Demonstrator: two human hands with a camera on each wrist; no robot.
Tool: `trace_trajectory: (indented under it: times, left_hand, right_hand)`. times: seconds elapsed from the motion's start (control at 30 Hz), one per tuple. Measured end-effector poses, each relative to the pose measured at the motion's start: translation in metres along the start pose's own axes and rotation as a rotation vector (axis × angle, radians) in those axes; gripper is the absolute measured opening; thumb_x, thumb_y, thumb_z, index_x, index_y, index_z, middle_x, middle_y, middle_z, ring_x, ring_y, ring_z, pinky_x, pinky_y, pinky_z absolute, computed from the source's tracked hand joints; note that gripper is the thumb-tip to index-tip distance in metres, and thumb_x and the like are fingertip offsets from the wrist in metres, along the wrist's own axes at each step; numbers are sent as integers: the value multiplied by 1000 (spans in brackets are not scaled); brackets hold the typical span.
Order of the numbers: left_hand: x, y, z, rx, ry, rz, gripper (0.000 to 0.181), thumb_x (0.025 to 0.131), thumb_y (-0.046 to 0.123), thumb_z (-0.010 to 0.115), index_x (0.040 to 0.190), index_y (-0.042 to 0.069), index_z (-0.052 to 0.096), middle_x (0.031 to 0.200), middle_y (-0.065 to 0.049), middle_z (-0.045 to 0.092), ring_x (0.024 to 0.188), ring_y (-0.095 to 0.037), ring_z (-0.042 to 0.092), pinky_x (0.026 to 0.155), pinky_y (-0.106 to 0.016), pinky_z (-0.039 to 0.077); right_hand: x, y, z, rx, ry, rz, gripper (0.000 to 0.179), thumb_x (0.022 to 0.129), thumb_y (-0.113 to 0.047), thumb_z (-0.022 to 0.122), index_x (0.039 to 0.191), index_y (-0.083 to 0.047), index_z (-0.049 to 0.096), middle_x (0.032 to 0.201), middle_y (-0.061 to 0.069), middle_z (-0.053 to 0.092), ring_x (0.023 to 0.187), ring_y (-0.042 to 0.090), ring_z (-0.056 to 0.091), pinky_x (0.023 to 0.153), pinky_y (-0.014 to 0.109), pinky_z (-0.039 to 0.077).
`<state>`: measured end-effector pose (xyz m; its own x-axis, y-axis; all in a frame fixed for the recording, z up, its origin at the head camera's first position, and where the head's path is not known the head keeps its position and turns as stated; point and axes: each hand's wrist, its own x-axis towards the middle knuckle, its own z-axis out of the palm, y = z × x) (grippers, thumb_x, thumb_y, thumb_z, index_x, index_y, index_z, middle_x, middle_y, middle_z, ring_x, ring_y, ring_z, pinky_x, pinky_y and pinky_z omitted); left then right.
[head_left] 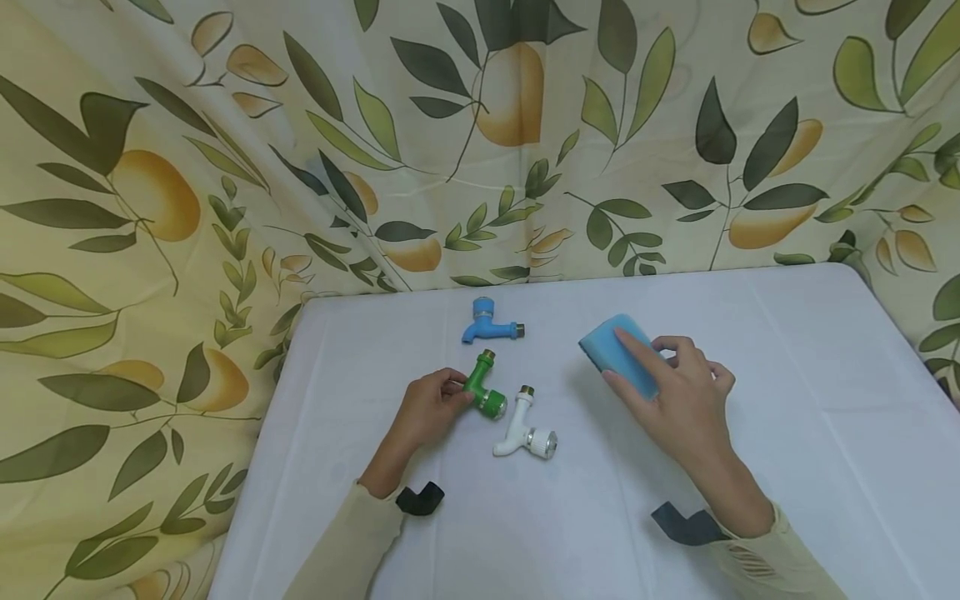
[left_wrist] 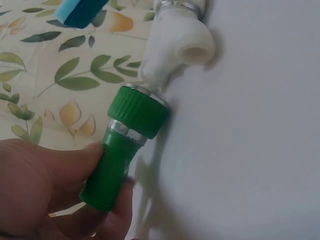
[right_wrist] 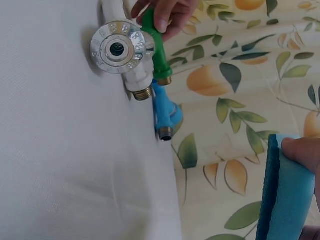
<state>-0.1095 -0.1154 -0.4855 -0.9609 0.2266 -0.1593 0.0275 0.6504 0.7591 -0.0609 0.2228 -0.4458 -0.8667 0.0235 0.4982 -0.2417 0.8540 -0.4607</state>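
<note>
My left hand (head_left: 435, 406) pinches a green tap (head_left: 480, 385) by its spout end, between thumb and fingers. In the left wrist view the ribbed green knob (left_wrist: 139, 111) points away from the hand. My right hand (head_left: 686, 400) grips a light blue sponge (head_left: 626, 354) with a darker scouring side, held above the table. Just right of the green tap lies a white tap (head_left: 517, 429) with a silver-ended knob and brass thread. Farther back on the cloth is a blue tap (head_left: 491, 323), which no hand touches.
A white cloth covers the table (head_left: 810, 400). Behind and to the left hangs a curtain (head_left: 637, 167) printed with leaves and orange fruit, meeting the table's back edge. Dark straps (head_left: 422, 498) show at both wrists below the sleeves.
</note>
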Motion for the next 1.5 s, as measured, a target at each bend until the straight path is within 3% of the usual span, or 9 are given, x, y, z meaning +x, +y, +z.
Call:
trace_trajectory:
  times: [0.37,0.67,0.93,1.07,1.2,1.37,1.5]
  left_hand:
    - [2,-8,5,130,53,67,33,95,22,74,124,5,71,102,-5,72,84,-12,58,71,-26,49]
    - [-1,-5,6,223,51,87,34,92,18,76,122,2,72,100,-9,72,90,-18,65,80,-36,57]
    - [1,-4,5,299,24,79,32,93,19,75,121,4,72,97,-6,73,88,-17,64,78,-34,54]
    - [1,3,1,319,8,44,35,95,23,73,125,5,70,104,-8,74,95,-22,67,83,-38,55]
    - [5,15,-6,384,33,22,36,99,26,68,128,6,69,109,-9,73,101,-25,67,85,-40,56]
    - [20,29,-14,493,104,52,35,100,27,66,129,8,69,121,-12,68,109,-28,65,89,-42,58]
    - [36,39,-18,529,133,91,37,101,29,65,133,12,67,132,-13,60,113,-28,63,92,-43,57]
  right_hand:
    - [-1,2,2,-2,-16,8,59,81,-37,83,137,-29,66,117,22,60,94,34,58,89,69,29]
    - [-3,2,3,-12,-30,19,60,82,-38,82,138,-29,65,117,22,59,95,35,57,89,69,29]
    - [-4,4,5,-23,-41,21,59,83,-40,81,138,-29,65,118,21,59,99,36,57,90,69,29]
    - [-4,5,5,-23,-47,25,59,83,-41,81,139,-29,65,118,21,59,102,38,57,91,69,28]
    - [-4,5,5,-25,-50,29,60,83,-41,81,139,-30,64,119,21,59,102,39,57,91,69,28]
    - [-3,4,4,-32,-47,22,60,83,-41,81,139,-30,64,119,22,59,101,38,57,91,70,29]
    - [-3,4,4,-35,-41,19,60,82,-41,81,139,-30,64,118,22,59,100,37,58,91,70,29]
